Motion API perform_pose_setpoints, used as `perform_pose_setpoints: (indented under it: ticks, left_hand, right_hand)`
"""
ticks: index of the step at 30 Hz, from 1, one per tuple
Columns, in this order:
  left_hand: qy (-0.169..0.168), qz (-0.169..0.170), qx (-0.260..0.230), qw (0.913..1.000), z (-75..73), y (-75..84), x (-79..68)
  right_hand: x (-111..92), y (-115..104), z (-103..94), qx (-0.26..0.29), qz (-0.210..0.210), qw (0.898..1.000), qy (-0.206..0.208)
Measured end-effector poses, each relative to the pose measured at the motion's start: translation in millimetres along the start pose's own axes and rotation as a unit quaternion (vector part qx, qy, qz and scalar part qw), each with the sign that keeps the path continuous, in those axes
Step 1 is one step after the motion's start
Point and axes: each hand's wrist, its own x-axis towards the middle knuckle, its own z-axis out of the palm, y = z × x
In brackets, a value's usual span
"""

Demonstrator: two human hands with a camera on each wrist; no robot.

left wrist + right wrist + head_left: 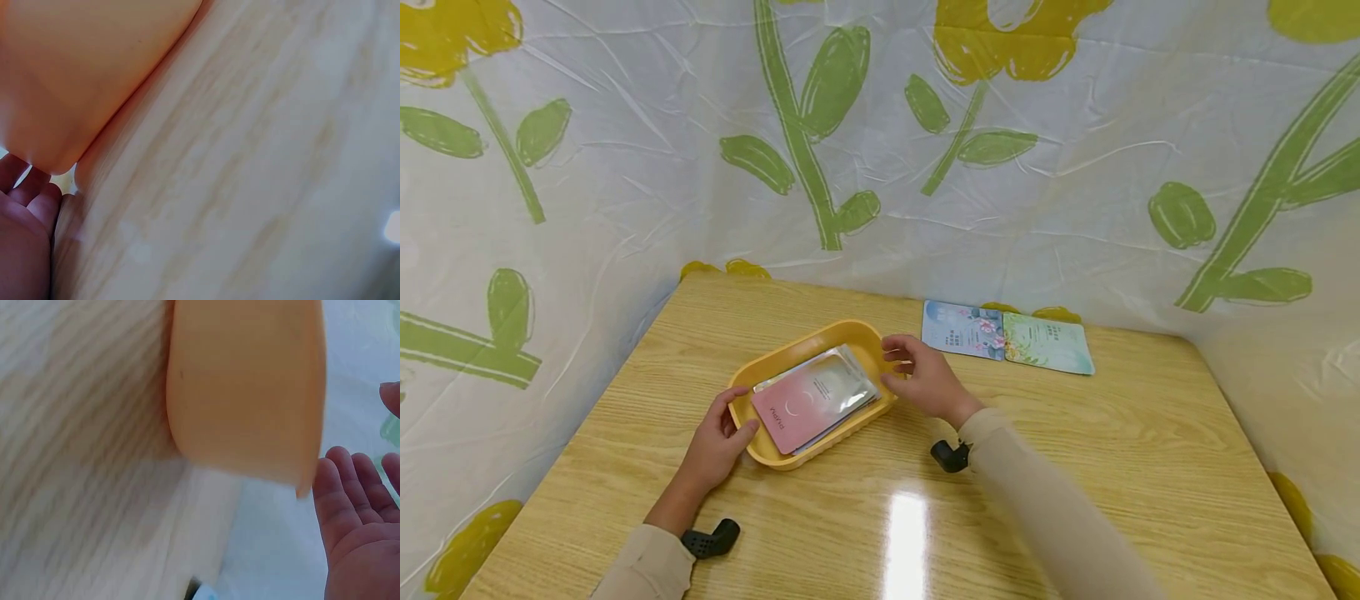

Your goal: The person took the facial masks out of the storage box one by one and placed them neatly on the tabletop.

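Observation:
A yellow oval plastic basket [808, 340] stands on the table, its long side slanting up to the right. Face mask sachets lie stacked in it; the top sachet [816, 398] is pink and silver, with edges of others showing beneath. My left hand [718, 442] grips the basket's left end, thumb and fingers spread around the rim. In the left wrist view, the fingers of this hand [28, 206] meet the basket wall [81, 75]. At the right end, my right hand [928, 379] is held with fingers extended beside the rim, holding nothing. The right wrist view shows its palm [365, 550] and loosely straight fingers.
Two more sachets lie side by side near the table's back edge: a blue one [962, 329] and a green one [1048, 343]. The wooden table [1075, 467] meets a white flowered cloth [1075, 208] behind and at both sides. Each wrist carries a black device [951, 456].

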Motion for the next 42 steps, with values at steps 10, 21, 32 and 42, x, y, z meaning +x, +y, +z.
perform_pose_setpoints:
  ticks: [10, 21, 32, 42]
  left_hand:
    - [-0.001, 0.006, -0.004, 1.0000, 0.6, -0.6, -0.4]
    - [0.000, 0.000, -0.001, 1.0000, 0.2, 0.1, -1.6]
    - [0.001, -0.002, 0.008, 1.0000, -0.6, 0.1, 0.9]
    - [0.001, 0.023, -0.018, 0.9996, -0.1, -3.8, 1.6]
  right_hand:
    - [6.5, -5.0, 17.8, -0.032, -0.003, 0.999, -0.038]
    - [21.1, -16.0, 29.1, -0.118, 0.000, 0.990, -0.083]
    - [30.0, -20.8, 36.2, -0.174, 0.021, 0.978, -0.116]
    - [39.2, -18.0, 45.6, -0.256, 0.049, 0.954, -0.149]
